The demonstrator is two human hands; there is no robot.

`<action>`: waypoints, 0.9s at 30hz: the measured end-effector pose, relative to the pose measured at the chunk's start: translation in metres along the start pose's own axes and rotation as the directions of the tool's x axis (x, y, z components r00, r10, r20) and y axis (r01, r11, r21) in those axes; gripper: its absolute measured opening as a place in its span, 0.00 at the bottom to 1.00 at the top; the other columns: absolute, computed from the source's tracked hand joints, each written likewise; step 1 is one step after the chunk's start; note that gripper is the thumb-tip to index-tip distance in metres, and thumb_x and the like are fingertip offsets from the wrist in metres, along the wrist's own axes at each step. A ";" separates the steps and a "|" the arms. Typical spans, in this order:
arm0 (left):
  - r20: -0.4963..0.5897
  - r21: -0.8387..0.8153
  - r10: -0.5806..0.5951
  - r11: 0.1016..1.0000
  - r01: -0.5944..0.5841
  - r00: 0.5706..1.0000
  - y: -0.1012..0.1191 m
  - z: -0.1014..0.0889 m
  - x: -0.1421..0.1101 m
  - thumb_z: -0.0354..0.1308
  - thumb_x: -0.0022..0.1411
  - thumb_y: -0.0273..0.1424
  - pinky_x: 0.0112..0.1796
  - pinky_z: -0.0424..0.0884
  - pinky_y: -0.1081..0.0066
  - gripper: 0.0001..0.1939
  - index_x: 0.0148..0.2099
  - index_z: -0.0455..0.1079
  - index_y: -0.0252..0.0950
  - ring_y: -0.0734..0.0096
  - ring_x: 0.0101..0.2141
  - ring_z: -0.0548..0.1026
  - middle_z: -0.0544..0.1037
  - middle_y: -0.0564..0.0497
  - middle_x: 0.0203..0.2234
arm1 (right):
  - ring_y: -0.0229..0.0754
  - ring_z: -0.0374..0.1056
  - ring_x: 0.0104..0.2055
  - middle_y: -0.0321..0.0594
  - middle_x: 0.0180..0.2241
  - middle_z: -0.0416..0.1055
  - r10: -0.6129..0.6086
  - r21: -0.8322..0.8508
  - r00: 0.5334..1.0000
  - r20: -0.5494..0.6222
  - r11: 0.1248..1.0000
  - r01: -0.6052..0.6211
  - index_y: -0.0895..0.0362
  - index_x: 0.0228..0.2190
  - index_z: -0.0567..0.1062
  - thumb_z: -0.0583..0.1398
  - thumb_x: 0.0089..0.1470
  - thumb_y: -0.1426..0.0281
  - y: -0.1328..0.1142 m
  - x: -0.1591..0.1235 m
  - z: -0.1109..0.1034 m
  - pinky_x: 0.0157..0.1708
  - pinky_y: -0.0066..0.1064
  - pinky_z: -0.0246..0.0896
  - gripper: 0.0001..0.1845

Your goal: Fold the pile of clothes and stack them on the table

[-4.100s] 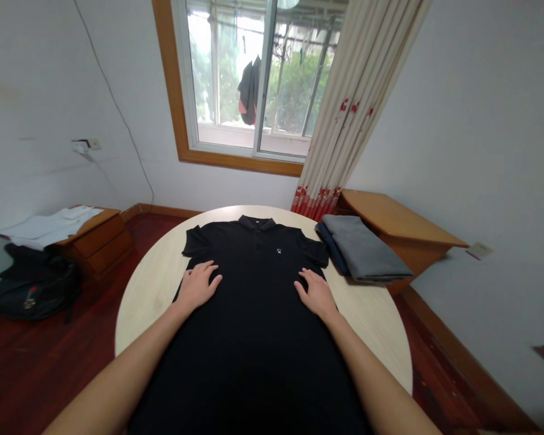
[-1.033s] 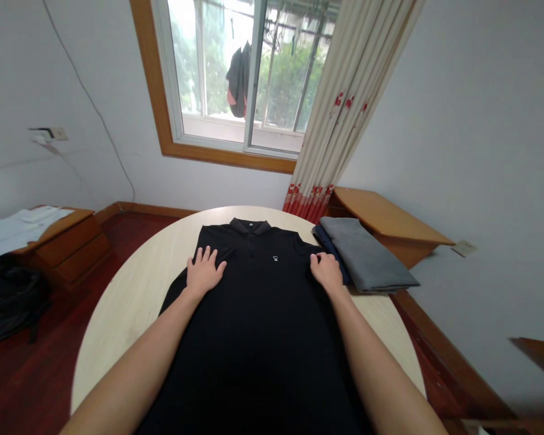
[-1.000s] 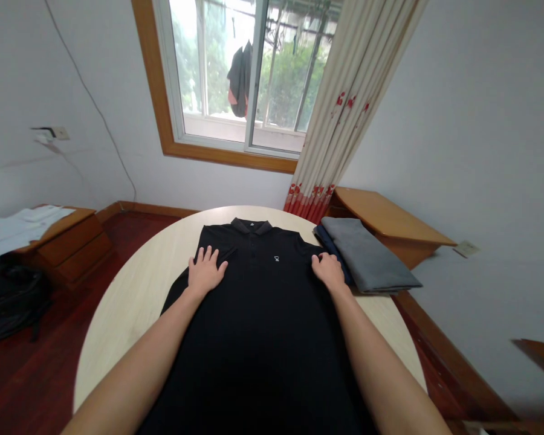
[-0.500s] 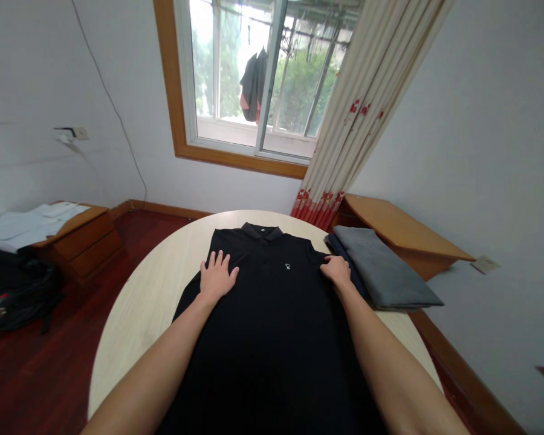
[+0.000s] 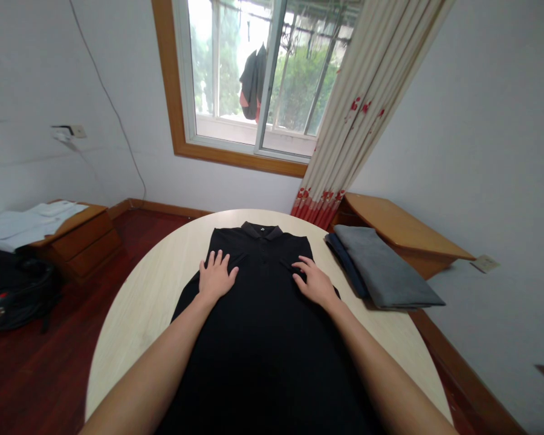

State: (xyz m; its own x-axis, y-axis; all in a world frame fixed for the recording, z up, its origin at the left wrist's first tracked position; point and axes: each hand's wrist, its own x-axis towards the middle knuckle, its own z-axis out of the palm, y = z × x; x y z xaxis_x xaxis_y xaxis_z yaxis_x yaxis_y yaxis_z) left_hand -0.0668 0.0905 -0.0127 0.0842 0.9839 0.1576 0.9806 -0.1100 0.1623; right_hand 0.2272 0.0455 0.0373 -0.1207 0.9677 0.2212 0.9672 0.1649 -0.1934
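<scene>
A black polo shirt (image 5: pixel 263 314) lies spread front up on the round pale table (image 5: pixel 136 302), its collar at the far side. Both short sleeves are folded inward over the chest, and the small white logo is covered. My left hand (image 5: pixel 215 278) rests flat with fingers spread on the folded sleeve at the shirt's left. On the other side my right hand (image 5: pixel 315 283) touches the other folded sleeve, fingers apart and slightly bent. The shirt's near end runs out of sight at the bottom of the view.
Folded grey cloth (image 5: pixel 385 266) and dark blue cloth (image 5: pixel 347 266) lie at the table's right edge. Behind them is a wooden desk (image 5: pixel 403 223). Papers (image 5: pixel 31 220) cover a low wooden cabinet (image 5: pixel 88 244) at left, beside a black bag (image 5: pixel 18 290). A curtain (image 5: pixel 358 115) hangs by the window.
The left sleeve was folded in between the oldest frame and one second ago. Since half a second ago my right hand has brought the right sleeve inward and loosened its pinch; my left hand stayed.
</scene>
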 end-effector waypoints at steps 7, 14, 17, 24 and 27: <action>-0.014 0.020 -0.005 1.000 0.005 1.000 0.003 -0.005 -0.003 0.40 0.69 0.47 0.61 0.51 0.45 0.32 0.68 0.59 0.36 0.50 0.67 0.49 0.55 0.43 0.68 | 0.54 0.45 0.70 0.49 0.68 0.49 0.262 -0.175 0.944 0.199 0.958 -0.229 0.61 0.65 0.58 0.47 0.65 0.57 0.019 0.017 0.027 0.64 0.50 0.45 0.32; -0.011 0.014 -0.008 1.000 0.008 1.000 0.004 -0.005 -0.004 0.41 0.69 0.47 0.61 0.51 0.45 0.32 0.68 0.59 0.36 0.50 0.67 0.50 0.55 0.43 0.68 | 0.60 0.38 0.71 0.51 0.70 0.39 0.430 -0.222 0.852 0.298 0.899 -0.377 0.63 0.67 0.51 0.38 0.63 0.48 0.025 0.052 0.033 0.64 0.61 0.35 0.42; -0.011 0.009 -0.009 1.000 0.009 1.000 0.004 -0.005 -0.004 0.41 0.69 0.47 0.61 0.51 0.45 0.32 0.68 0.59 0.36 0.49 0.67 0.50 0.55 0.43 0.68 | 0.56 0.37 0.71 0.51 0.70 0.40 0.398 -0.223 0.890 0.222 0.909 -0.351 0.63 0.67 0.52 0.38 0.65 0.52 0.028 0.076 0.035 0.65 0.58 0.33 0.38; -0.002 -0.005 -0.014 1.000 0.014 1.000 0.004 -0.003 -0.002 0.41 0.69 0.47 0.61 0.50 0.45 0.32 0.68 0.58 0.36 0.49 0.67 0.48 0.54 0.43 0.68 | 0.53 0.34 0.72 0.46 0.71 0.35 0.397 -0.171 0.892 0.217 0.915 -0.366 0.61 0.68 0.47 0.39 0.64 0.49 0.059 0.110 0.062 0.66 0.58 0.33 0.41; -0.001 -0.007 -0.014 1.000 0.014 1.000 0.003 -0.002 -0.002 0.41 0.69 0.48 0.61 0.50 0.45 0.32 0.68 0.58 0.37 0.49 0.67 0.48 0.54 0.44 0.68 | 0.52 0.34 0.72 0.45 0.71 0.35 0.393 -0.122 0.904 0.167 0.918 -0.377 0.60 0.68 0.47 0.39 0.63 0.47 0.073 0.119 0.068 0.66 0.58 0.32 0.42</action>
State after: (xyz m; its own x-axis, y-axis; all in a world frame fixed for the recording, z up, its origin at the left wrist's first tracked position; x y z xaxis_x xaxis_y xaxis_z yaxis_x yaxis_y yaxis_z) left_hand -0.0639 0.0883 -0.0100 0.0699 0.9852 0.1562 0.9805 -0.0967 0.1714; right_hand 0.2678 0.1860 -0.0157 0.2338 0.9716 -0.0362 0.9609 -0.2366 -0.1440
